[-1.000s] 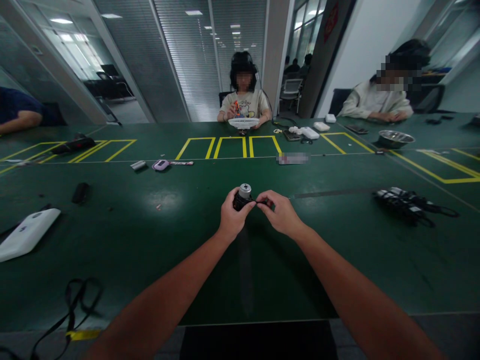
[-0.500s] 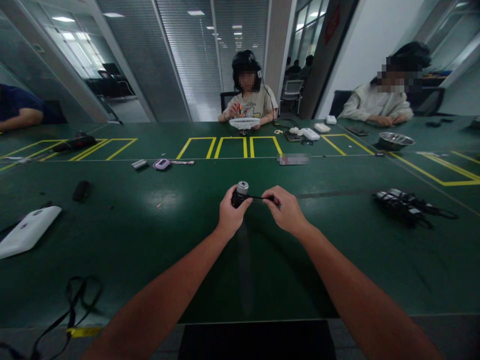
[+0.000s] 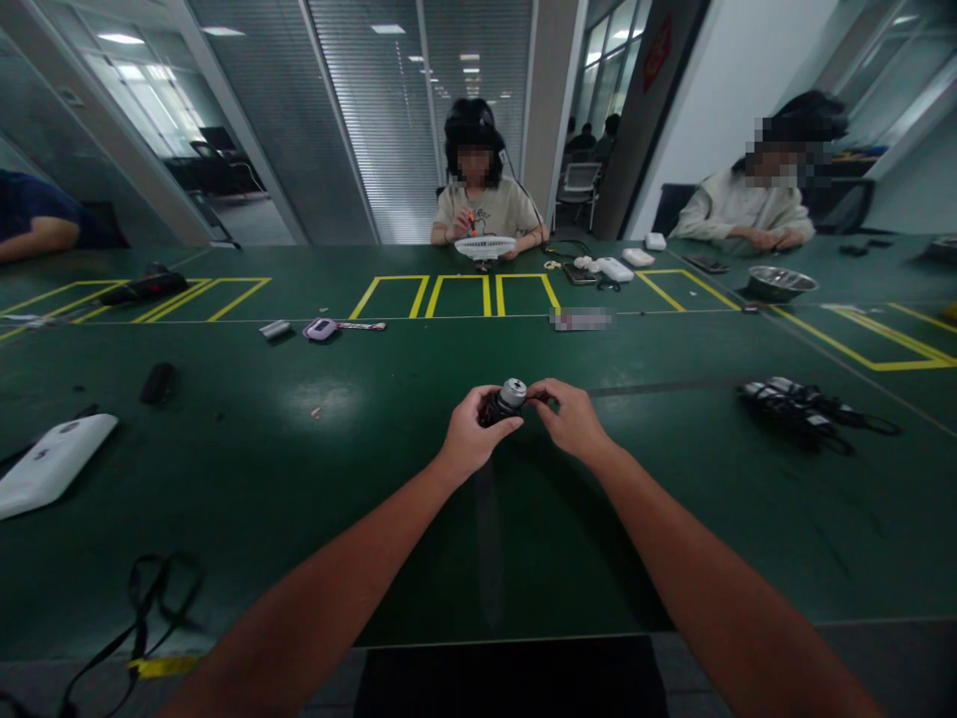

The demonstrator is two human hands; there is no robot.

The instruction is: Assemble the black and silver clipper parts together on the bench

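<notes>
Left of the bundle (image 3: 803, 409): the cylinder (image 3: 512, 392), tilted, silver end up, above the worktop (image 3: 389, 429).
Left hand (image 3: 473, 431): mine, curled round the cylinder's dark lower part.
Right hand (image 3: 568, 419): nearer the bundle, my fingertips pinched on the cord (image 3: 532, 401).
Cord: I judge light, even tension best, my left grip firm.

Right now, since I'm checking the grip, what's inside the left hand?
The left hand holds a silver-topped cylinder with black cord around its lower part. The hand hides the cylinder's base.

Soft glare spots the dim green tabletop (image 3: 329, 399).
</notes>
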